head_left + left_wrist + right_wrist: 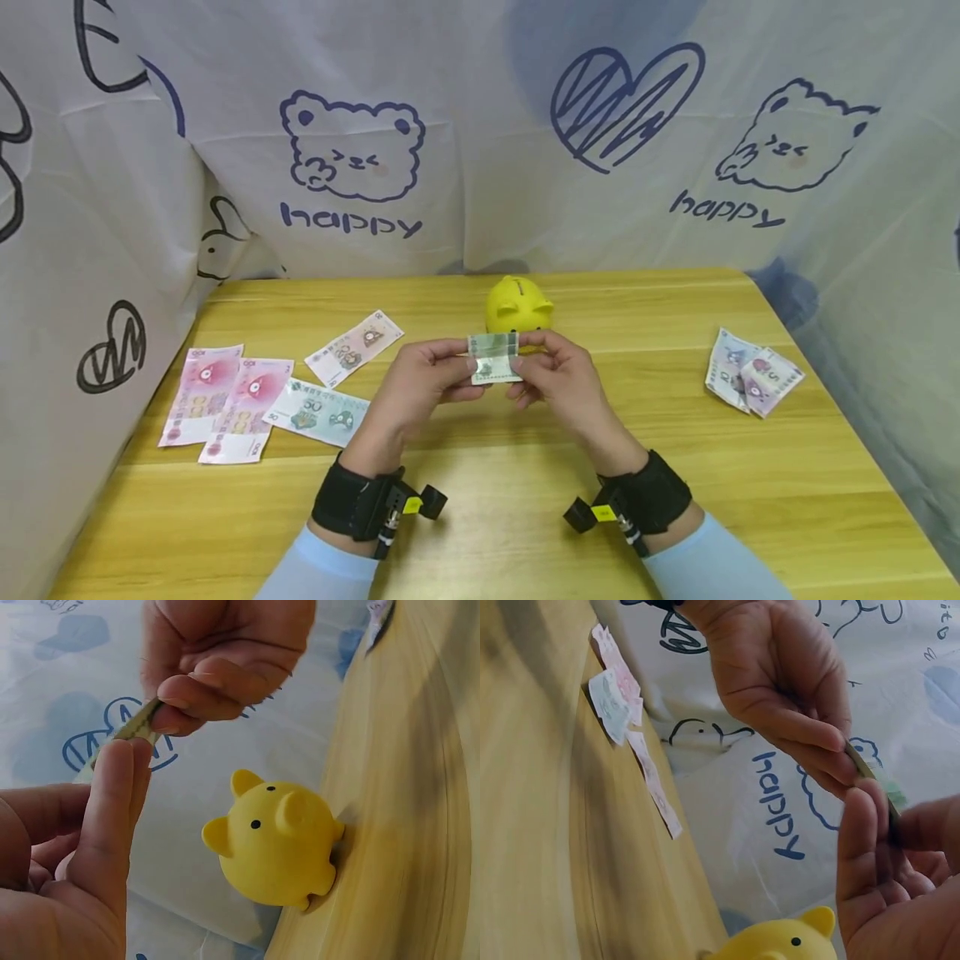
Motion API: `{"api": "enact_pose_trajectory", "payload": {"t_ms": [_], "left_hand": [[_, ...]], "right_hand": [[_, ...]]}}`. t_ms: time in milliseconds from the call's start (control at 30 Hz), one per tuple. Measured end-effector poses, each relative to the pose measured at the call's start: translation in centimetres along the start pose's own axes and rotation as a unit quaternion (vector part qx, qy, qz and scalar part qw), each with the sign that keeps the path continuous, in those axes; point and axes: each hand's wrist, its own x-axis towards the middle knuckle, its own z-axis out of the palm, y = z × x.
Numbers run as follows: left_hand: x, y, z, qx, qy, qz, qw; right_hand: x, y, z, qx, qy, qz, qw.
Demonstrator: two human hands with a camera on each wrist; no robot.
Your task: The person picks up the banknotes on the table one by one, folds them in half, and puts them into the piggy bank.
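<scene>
Left hand, right hand pinching opposite ends of green-and-white rectangular paper banknote; round yellow pig-shaped bank standing beyond.

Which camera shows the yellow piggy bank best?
The left wrist view: the piggy bank is unobstructed, eyes and snout included. The head view shows its slotted top, partly behind the banknote; the right wrist view crops it at the bottom.

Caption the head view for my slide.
Left hand and right hand pinch a green banknote in front of a yellow piggy bank, other banknotes to either side.
</scene>
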Motion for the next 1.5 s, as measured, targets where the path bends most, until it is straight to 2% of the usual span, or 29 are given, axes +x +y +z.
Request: {"api": "enact_pose_trajectory", "payload": {"t_ms": [133,300,433,633,833,967,1100,1200,1300,1367,1500], "left_hand": [[0.0,0.0,0.0,-0.026,-0.004,0.004,0.9997],[0.0,0.0,0.1,-0.025,0.003,0.013,0.9996],[0.0,0.1,0.2,-0.023,0.007,0.012,0.9996],[0.0,0.1,0.4,-0.047,0.011,0.002,0.9989],[-0.1,0.1,0.5,0.002,0.044,0.018,0.9989],[-0.2,0.1,0.7,0.026,0.061,0.022,0.9975],[-0.2,-0.1,1.2,0.042,0.044,0.021,0.9979],[-0.2,-0.4,1.6,0.051,0.027,0.018,0.9982],[-0.2,-0.7,2.0,0.058,0.034,0.024,0.9974],[-0.3,-0.7,2.2,0.062,0.048,0.033,0.9964],[-0.4,-0.6,2.4,0.066,0.069,0.034,0.9948]], "right_hand": [[-0.2,0.1,0.2,0.013,0.002,-0.017,1.000],[-0.3,0.2,0.4,0.016,0.005,-0.033,0.999],[-0.4,0.2,0.5,0.003,0.011,-0.040,0.999],[-0.4,0.3,0.6,-0.041,0.029,-0.056,0.997],[-0.6,0.2,0.6,-0.054,0.016,-0.080,0.995],[-0.6,-0.1,0.6,-0.064,0.015,-0.054,0.996],[-0.4,-0.2,0.7,-0.085,0.031,-0.015,0.996],[-0.6,-0.6,1.0,-0.099,0.041,-0.015,0.994],[-1.1,-1.6,1.4,-0.108,0.043,-0.023,0.993],[-1.3,-2.1,1.6,-0.105,0.032,-0.020,0.994],[-0.9,-1.0,1.3,-0.084,-0.013,0.011,0.996]]}}
